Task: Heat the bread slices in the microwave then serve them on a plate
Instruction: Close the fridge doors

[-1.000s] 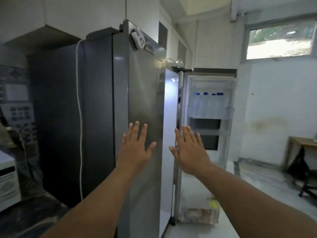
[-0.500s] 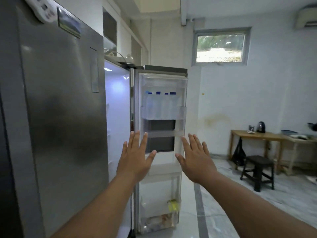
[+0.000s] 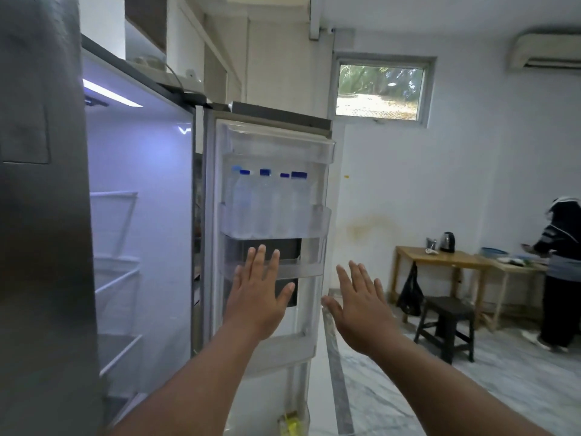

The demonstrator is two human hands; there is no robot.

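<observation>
Reaching, left hand (image 3: 257,297): raised flat before the open fridge door (image 3: 273,344), fingers straight and spread, holding nothing; contact with the door not clear.
Right hand (image 3: 361,306): held just right of the fridge door's edge, fingers straight, holding nothing.
Door bin (image 3: 276,225): on the fridge door above the left hand, carrying blue-capped bottles (image 3: 267,202).
Fridge interior (image 3: 141,215): left of the door, lit, wire shelves visible.
Bread slices, microwave, plate: out of sight.
Stool (image 3: 446,322): well right of the door, before a wooden table (image 3: 440,258) bearing a kettle (image 3: 447,242).
Person (image 3: 562,278): farthest right of the door.
</observation>
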